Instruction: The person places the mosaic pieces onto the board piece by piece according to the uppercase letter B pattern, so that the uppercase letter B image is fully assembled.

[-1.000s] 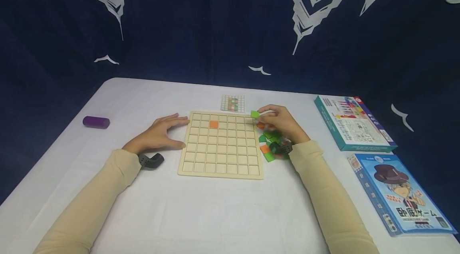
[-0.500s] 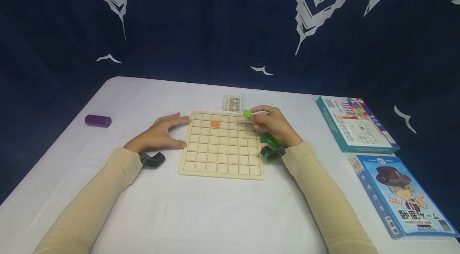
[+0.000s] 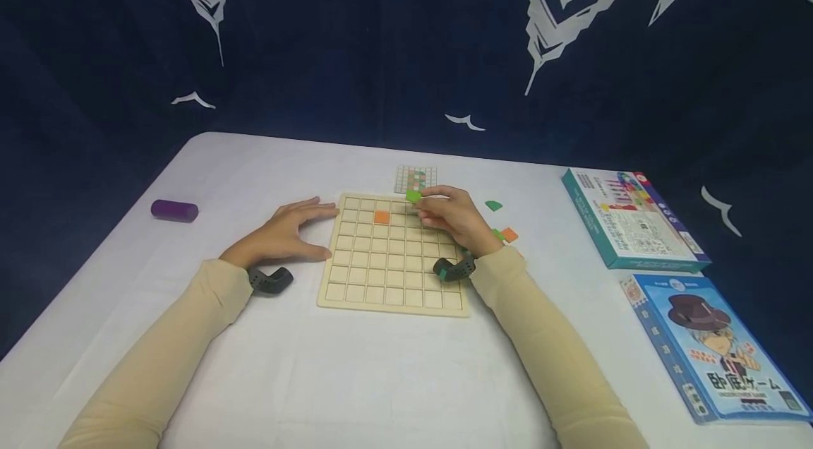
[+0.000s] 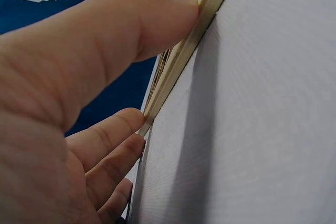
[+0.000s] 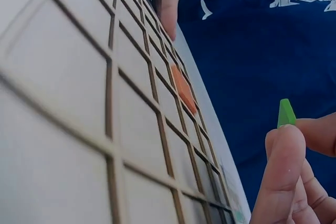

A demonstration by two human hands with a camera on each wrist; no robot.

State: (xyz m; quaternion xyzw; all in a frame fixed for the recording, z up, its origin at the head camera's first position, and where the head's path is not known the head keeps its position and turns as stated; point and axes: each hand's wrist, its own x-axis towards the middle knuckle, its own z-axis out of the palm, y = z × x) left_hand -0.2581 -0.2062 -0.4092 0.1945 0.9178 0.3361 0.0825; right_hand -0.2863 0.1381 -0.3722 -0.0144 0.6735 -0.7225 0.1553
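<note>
A pale wooden grid board (image 3: 377, 278) lies mid-table, one orange square tile (image 3: 382, 217) seated in a cell of its second row from the top. Against the board's left edge rests my left hand (image 3: 279, 236), thumb and fingers spread apart; the left wrist view has the thumb (image 4: 157, 22) touching the board's side. My right hand (image 3: 452, 217) pinches a light green square tile (image 3: 413, 195) between thumb and finger, over the board's top edge. In the right wrist view that green tile (image 5: 285, 114) stands edge-on above the fingertips.
A small printed pattern card (image 3: 406, 179) lies behind the board. Loose tiles, among them a dark green one (image 3: 493, 205) and an orange one (image 3: 509, 234), lie right of it, partly hidden by my right arm. A purple cylinder (image 3: 174, 210) is far left; a teal-edged box (image 3: 635, 223) and blue box (image 3: 718, 343) lie right.
My right hand has moved left with the green tile, from beside the board's top right corner to over its top edge, uncovering some loose tiles. The left hand stays at the board's edge.
</note>
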